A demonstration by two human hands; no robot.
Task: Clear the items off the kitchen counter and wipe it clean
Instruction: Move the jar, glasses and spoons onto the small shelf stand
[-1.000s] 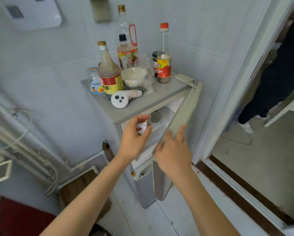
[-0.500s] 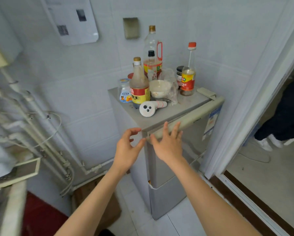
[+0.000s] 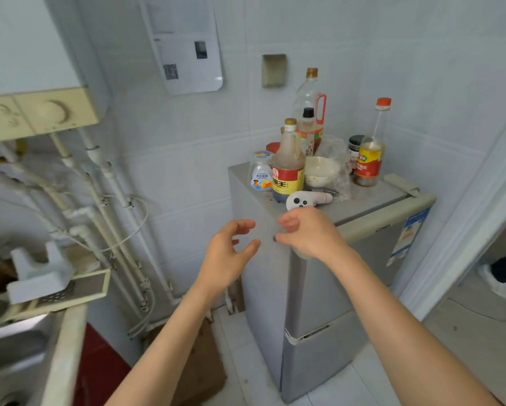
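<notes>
Where the clutter stands: on the flat top of the grey two-door fridge (image 3: 372, 199), packed toward the tiled corner; the cream-edged table (image 3: 67, 329) at the far left carries a white foam block (image 3: 37, 276) on a perforated tray (image 3: 81, 285).
Nearest piece: the white round-headed gadget with dark dots (image 3: 300, 201) lies on its side at the front edge, just above the right hand.
Tipping risk: the gold-capped brown sauce bottle (image 3: 288, 171) stands just beside the small clear bottle with a blue and orange label (image 3: 260, 175). A reach past them for the tall clear jug with a red handle (image 3: 311, 98) could, I judge, knock either off the open left edge.
Spill risk: the white bowl in a crumpled clear bag (image 3: 320, 171) looks soiled. Dragging the bag could pull over the red-capped bottle with a yellow label (image 3: 370, 156) and the dark-lidded jar (image 3: 355, 148).
Right hand (image 3: 310, 234): raised before the fridge's front-left corner, back toward the camera, fingers (image 3: 288, 221) loosely curled; nothing shows in them.
Left hand (image 3: 226, 253): in the air beside the fridge's left wall, fingers (image 3: 243, 225) spread in a loose arc, thumb out, holding nothing.
Arms: both forearms are bare and stretched forward, with the hands near each other but apart.
</notes>
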